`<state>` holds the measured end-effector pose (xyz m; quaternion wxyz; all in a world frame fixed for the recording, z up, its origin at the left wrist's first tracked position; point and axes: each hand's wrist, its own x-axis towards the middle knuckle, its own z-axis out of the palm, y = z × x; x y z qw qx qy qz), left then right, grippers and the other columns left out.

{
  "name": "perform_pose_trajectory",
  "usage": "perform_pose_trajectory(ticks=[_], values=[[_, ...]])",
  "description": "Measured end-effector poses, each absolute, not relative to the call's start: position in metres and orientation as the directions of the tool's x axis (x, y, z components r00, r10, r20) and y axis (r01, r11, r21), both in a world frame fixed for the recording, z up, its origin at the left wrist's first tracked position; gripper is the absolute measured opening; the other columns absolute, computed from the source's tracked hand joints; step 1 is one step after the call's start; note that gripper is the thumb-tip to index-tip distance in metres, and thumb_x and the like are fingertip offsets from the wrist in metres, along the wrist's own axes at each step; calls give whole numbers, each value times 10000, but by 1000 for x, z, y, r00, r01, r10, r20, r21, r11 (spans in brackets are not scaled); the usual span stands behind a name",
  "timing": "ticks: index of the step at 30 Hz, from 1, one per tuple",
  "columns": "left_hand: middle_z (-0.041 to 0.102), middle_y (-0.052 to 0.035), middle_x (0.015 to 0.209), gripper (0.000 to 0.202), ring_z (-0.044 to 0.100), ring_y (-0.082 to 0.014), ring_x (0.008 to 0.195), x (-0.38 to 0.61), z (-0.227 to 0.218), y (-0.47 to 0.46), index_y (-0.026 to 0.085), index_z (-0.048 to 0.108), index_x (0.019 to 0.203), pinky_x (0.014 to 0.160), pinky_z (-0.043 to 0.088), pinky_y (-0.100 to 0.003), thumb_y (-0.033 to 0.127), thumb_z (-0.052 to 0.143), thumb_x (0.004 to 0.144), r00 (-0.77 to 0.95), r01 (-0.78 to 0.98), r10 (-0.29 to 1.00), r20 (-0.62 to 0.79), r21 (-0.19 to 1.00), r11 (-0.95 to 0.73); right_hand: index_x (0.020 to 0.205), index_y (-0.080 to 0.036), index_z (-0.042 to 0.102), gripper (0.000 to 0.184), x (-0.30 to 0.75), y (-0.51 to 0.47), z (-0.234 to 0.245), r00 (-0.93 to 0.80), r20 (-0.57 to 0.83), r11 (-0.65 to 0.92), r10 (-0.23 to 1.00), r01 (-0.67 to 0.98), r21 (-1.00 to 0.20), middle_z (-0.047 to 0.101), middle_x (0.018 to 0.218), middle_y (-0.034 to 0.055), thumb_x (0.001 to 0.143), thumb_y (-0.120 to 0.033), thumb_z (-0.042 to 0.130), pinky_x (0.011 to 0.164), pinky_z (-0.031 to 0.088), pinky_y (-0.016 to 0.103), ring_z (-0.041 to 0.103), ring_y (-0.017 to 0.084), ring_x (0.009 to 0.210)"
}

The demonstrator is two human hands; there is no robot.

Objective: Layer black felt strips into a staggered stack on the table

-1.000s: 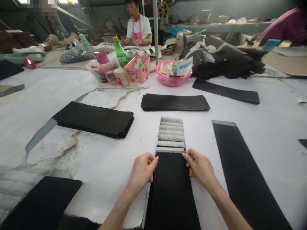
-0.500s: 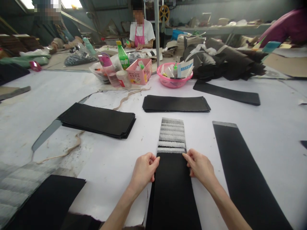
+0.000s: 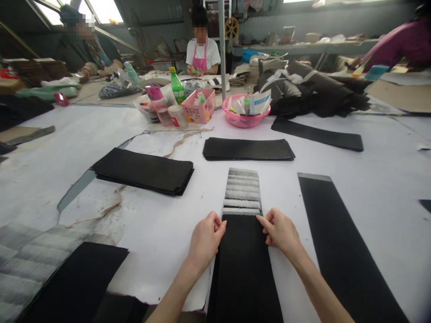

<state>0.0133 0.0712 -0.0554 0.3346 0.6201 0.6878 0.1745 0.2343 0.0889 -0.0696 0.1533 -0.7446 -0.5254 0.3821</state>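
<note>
Landmark: I take the pink bowl [image 3: 244, 121], far across the table [image 3: 380, 170], as my reference.
Strip: black strip [image 3: 247, 269], flat on the table, well short of the bowl on my side and in line with it.
Left hand: left hand [image 3: 206, 237], on the strip's left edge near the end facing the bowl; fingers curled, pinching that edge.
Right hand: right hand [image 3: 280, 231], on the strip's right edge, level with the left hand; I read it as clenched on that edge, thumb on top.
Ends: grey-white ends [image 3: 243, 190], stepped one behind another, running from the strip's end towards the bowl.
Pile: flat black pile [image 3: 248, 149], crosswise between the ends and the bowl.
Second pile: black pile [image 3: 144, 170], left of the bowl and nearer me.
Long strip: black long strip [image 3: 343, 251], right of the bowl and nearer me, beside the strip but apart from it.
Box: pink box [image 3: 198, 110], just left of the bowl.
Bottle: green bottle [image 3: 177, 87], left of the bowl, behind the box.
</note>
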Motion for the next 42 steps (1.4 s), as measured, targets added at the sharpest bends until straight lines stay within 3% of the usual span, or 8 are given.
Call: perform_pose_trajectory(ticks=[2, 5, 9, 12, 16, 20, 29, 42], values=[[605, 27, 685, 105, 592, -132, 573, 18, -52, 68, 212, 549, 953, 557, 400, -221, 300, 498, 924, -7, 856, 996, -91, 515, 53, 731, -234, 426, 273, 234, 89, -69, 149, -405, -394, 902, 666, -633, 603, 469, -68, 887, -447, 497, 441, 324, 206, 573, 116, 390], [591, -22, 949, 338, 590, -160, 792, 27, -52, 65, 265, 496, 1245, 664, 455, -248, 169, 485, 921, 194, 946, 976, 95, 246, -212, 737, -238, 431, 262, 235, 90, -64, 149, -386, -372, 910, 701, -608, 575, 443, -76, 894, -439, 494, 457, 327, 217, 575, 125, 405], [538, -55, 1029, 529, 547, -191, 864, 35, -57, 66, 297, 435, 1357, 659, 482, -272, 95, 529, 877, 422, 906, 899, 118, -15, -423, 784, -246, 489, 245, 232, 84, -56, 171, -284, -297, 944, 818, -493, 553, 442, -60, 912, -454, 494, 489, 357, 254, 613, 176, 503], [529, -63, 1020, 564, 543, -203, 854, 37, -57, 67, 293, 414, 1381, 634, 487, -289, 89, 535, 870, 440, 897, 893, 97, -80, -434, 959, -235, 570, 190, 222, 72, -56, 112, -1, -104, 994, 920, -378, 688, 722, 19, 944, -402, 480, 593, 445, 308, 663, 221, 710], [524, -65, 1016, 533, 533, -201, 854, 37, -56, 67, 279, 419, 1377, 647, 486, -294, 127, 538, 880, 451, 892, 887, 98, -75, -445, 1286, -200, 527, 340, 206, 56, -68, -266, 310, 348, 913, 904, -249, 599, 1286, 99, 971, -197, 397, 985, 431, 409, 537, 248, 1202], [525, -77, 1049, 503, 525, -205, 884, 29, -56, 67, 239, 422, 1373, 679, 487, -304, 137, 519, 891, 445, 895, 890, 99, -60, -441, 1419, -186, 411, 434, 205, 50, -79, -395, 261, 447, 881, 875, -186, 441, 1459, 56, 986, -199, 378, 1110, 333, 455, 364, 227, 1364], [517, -64, 1033, 517, 502, -220, 911, 13, -62, 67, 278, 437, 1371, 726, 477, -338, 120, 517, 885, 401, 913, 909, 111, 36, -407, 1398, -212, 456, 424, 221, 45, -84, -297, 264, 344, 918, 926, -155, 342, 1518, 50, 978, -249, 408, 1097, 358, 471, 289, 257, 1402], [516, -37, 1005, 524, 495, -200, 930, 5, -55, 69, 308, 508, 1315, 821, 470, -341, 89, 543, 841, 403, 872, 904, 143, 241, -427, 981, -234, 672, 183, 227, 61, -48, -224, 292, 305, 930, 913, -271, 668, 1086, 43, 956, -260, 493, 858, 474, 366, 588, 222, 1018]])
